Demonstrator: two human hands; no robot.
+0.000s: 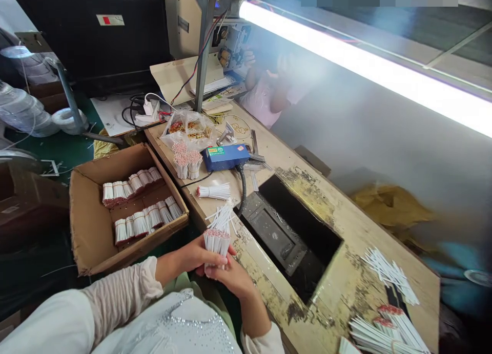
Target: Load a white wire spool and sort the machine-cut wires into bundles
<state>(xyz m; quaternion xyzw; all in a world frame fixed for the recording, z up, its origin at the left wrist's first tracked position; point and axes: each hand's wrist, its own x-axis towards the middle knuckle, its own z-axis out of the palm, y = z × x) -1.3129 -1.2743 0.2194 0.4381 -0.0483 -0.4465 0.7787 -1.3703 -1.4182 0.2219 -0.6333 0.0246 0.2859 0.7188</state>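
A bundle of short white wires with reddish ends [217,245] stands upright between my two hands, near the table edge. My left hand [197,255] is closed around its left side, thumb across the front. From the right and below, my right hand [229,274] wraps the lower part of the same bundle; some fingers are hidden behind it. Just beyond lie loose white wires [222,218] on the table. Farther back, a tied wire bundle [215,191] rests on its side, and several upright bundles [186,165] stand grouped together.
Left of the table sits an open cardboard box [86,215] with two rows of wire bundles. A blue box [225,158], a plastic bag of gold-coloured bits [189,131] and a rectangular table opening [321,251] lie ahead. More wires [392,274] are at right. Another person [265,95] is behind.
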